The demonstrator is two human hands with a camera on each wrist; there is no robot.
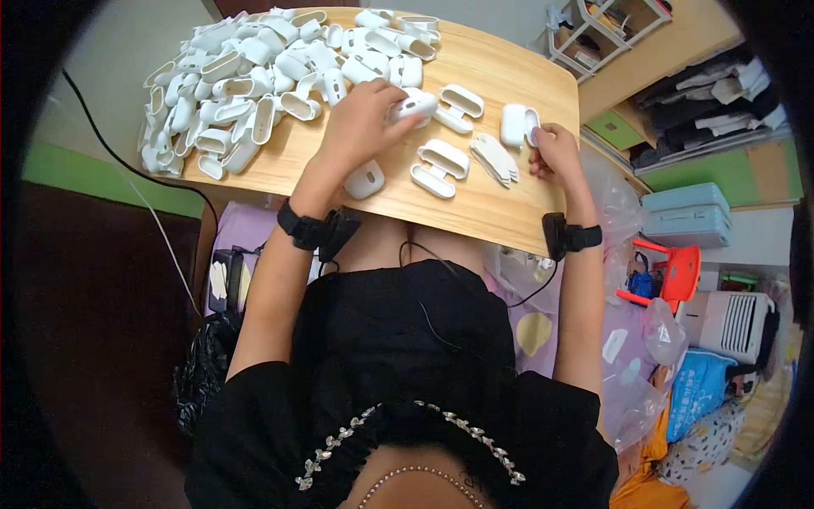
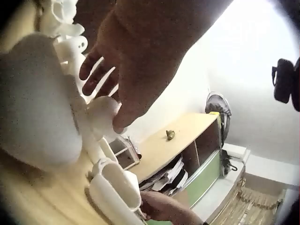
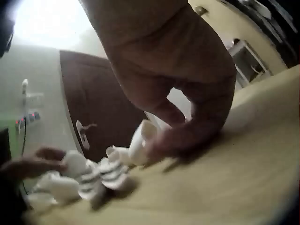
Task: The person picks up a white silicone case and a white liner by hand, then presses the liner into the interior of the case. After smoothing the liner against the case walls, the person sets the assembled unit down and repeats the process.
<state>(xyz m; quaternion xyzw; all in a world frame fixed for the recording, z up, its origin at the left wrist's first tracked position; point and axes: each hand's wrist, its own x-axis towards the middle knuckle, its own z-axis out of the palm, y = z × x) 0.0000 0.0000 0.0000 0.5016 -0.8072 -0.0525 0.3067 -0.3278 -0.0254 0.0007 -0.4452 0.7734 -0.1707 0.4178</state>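
My left hand [image 1: 363, 123] grips a white earbud case [image 1: 415, 104] between thumb and fingers, above the table near the pile. In the left wrist view the same case shows between the fingertips of the left hand [image 2: 140, 61]. At the table's right side, my right hand [image 1: 557, 154] pinches the edge of an open white earbud case [image 1: 513, 125] standing there. In the right wrist view, the right hand [image 3: 187, 84] has thumb and finger bent at the white case. Two opened white case shells [image 1: 439, 167] and a small stack of flat white pieces [image 1: 493, 159] lie between the hands.
A big heap of white case shells [image 1: 246, 76] covers the left and back of the wooden table [image 1: 509, 208]. One more white case [image 1: 365, 181] lies at the front edge, by the left wrist. A white rack [image 1: 606, 34] stands behind the table, and a red stool [image 1: 678, 276] to the right.
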